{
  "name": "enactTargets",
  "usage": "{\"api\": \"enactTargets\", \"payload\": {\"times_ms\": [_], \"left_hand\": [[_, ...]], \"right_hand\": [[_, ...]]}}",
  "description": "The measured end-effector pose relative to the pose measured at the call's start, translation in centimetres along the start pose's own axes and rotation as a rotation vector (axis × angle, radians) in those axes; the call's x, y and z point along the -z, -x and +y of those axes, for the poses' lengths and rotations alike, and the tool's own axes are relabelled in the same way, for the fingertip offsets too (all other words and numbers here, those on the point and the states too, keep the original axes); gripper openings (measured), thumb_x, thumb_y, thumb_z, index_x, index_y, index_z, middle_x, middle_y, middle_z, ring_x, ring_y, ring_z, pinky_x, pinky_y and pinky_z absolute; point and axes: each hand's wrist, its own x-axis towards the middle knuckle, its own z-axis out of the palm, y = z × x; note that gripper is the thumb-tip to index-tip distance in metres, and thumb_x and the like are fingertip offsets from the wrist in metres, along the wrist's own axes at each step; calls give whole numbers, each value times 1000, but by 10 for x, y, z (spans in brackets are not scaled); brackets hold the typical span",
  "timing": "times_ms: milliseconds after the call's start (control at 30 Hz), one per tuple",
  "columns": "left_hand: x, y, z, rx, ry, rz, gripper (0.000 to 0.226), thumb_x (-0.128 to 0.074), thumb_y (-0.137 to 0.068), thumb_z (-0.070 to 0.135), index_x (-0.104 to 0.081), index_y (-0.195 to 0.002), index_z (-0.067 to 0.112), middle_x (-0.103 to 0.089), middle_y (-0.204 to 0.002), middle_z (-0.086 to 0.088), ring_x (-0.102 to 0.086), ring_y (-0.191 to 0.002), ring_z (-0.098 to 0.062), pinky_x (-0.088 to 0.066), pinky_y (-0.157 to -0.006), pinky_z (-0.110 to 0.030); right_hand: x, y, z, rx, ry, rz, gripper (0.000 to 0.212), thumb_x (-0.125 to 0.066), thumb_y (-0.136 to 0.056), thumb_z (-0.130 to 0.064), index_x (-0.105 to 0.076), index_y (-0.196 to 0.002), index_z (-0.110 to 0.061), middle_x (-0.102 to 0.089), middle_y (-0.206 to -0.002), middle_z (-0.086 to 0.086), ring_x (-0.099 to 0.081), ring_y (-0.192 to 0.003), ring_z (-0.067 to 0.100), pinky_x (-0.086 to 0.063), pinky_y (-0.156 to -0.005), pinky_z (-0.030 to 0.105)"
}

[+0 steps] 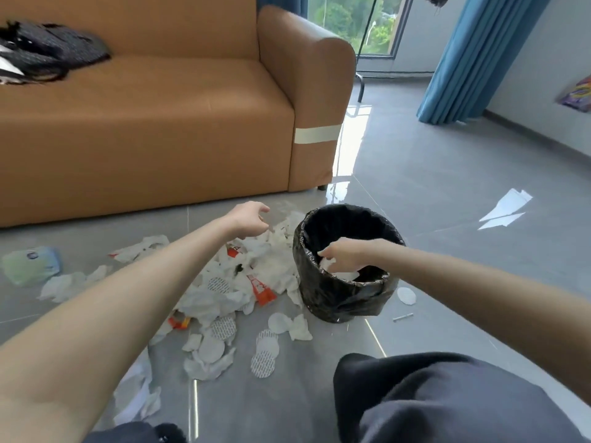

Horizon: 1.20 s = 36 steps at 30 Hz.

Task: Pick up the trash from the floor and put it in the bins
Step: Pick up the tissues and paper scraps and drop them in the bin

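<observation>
Nearest: a knee in dark cloth (447,401), low right. Just beyond it, on the floor (447,187), round white pads (265,350) and crumpled scraps lie loose.

Mid: tissue pile (256,270), white with orange wrapper bits. It spreads from the left up to the wall of the bin (339,302) and touches it. The bin is black-lined and upright, with some white paper already inside.

Right hand (347,255): over the bin mouth, fingers curled round a tissue wad (329,263). Wad not yet let go.

Left hand (248,219): above the far end of the pile, fingers loosely bent, nothing between them that I can see.

Further out: one pad (406,295) and a small stick (403,317) right of the bin. Green-blue packet (32,263) far left. Paper sheet (505,209) well apart to the right. Sofa (144,123) behind.

Risks (judgement):
- Light tissue may cling to the fingers or catch the liner's edge and drop outside.
- A forearm pressing on the rim could tip the bin onto the pile.
- Flat pads on glossy tile will likely resist pinching.
- The outlying pieces are easy to overlook.
</observation>
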Motion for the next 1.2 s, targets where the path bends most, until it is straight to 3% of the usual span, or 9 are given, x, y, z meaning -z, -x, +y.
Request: {"api": "enactTargets", "payload": {"times_ms": [100, 233, 333, 400, 533, 667, 800, 933, 1200], "left_hand": [[-3, -2, -5, 22, 62, 58, 52, -43, -90, 9, -38, -141, 20, -50, -137, -5, -56, -92, -20, -46, -61, -26], [-22, 1, -23, 56, 131, 109, 50, -42, -91, 8, -41, -140, 16, -52, -136, -8, -59, -104, -24, -52, -81, -34], [-49, 1, -50, 108, 220, 104, 51, -38, -88, 3, -43, -138, 13, -57, -126, -13, -51, -69, -18, -42, -56, -26], [-70, 1, -71, 153, 259, 94, 52, -37, -87, 2, -44, -137, 11, -56, -127, -14, -57, -76, -24, -40, -53, -27], [-113, 3, -108, 242, 226, 63, 54, -40, -87, -3, -42, -139, 10, -49, -139, -12, -50, -123, -30, -45, -95, -33], [-153, 4, -147, 319, 200, 47, 54, -47, -90, 5, -36, -143, 11, -41, -146, -12, -43, -131, -29, -40, -103, -33], [-202, 13, -187, 382, 148, 15, 63, -52, -83, 7, -36, -142, 18, -36, -146, -14, -37, -133, -33, -36, -108, -38], [-234, 28, -210, 431, 57, -71, 72, -59, -86, 23, -22, -147, 32, -8, -156, -7, -15, -142, -37, -24, -114, -46], [-259, 52, -224, 369, 8, -118, 77, -65, -80, 25, -25, -145, 30, -33, -144, -7, -40, -130, -33, -41, -101, -47]], "right_hand": [[30, -1, -26, 49, 48, 17, 48, -46, -97, -23, -39, -144, -17, -51, -139, 7, -50, -123, 27, -43, -102, 37], [23, -24, -65, 53, -33, 86, 44, -44, -96, -18, -44, -140, -18, -51, -138, 9, -48, -125, 27, -41, -97, 32], [-9, -43, -87, 41, -144, 117, 43, -43, -95, -15, -48, -137, -19, -53, -134, 11, -51, -121, 28, -45, -96, 33], [-38, -57, -97, 39, -184, 95, 39, -47, -93, -15, -54, -132, -14, -58, -128, 14, -55, -116, 31, -48, -94, 34], [-104, -87, -106, 10, -300, 32, 41, -50, -90, -11, -53, -131, -10, -55, -130, 16, -54, -116, 32, -49, -93, 36], [-170, -114, -104, -52, -441, -49, 75, -69, -82, -24, -30, -146, -25, -31, -150, 12, -39, -133, 31, -40, -103, 36], [-217, -122, -99, -198, -543, -48, 100, -75, -73, -43, -10, -148, -43, 8, -159, 9, 0, -144, 43, -17, -115, 52], [-249, -124, -99, -262, -554, -64, 111, -73, -66, -59, 2, -148, -45, 8, -159, 14, 0, -145, 41, -10, -115, 51], [-279, -97, -114, -157, -458, 172, 51, -64, -79, -37, -49, -127, -27, -37, -133, 2, -33, -124, 27, -38, -97, 37]]}}
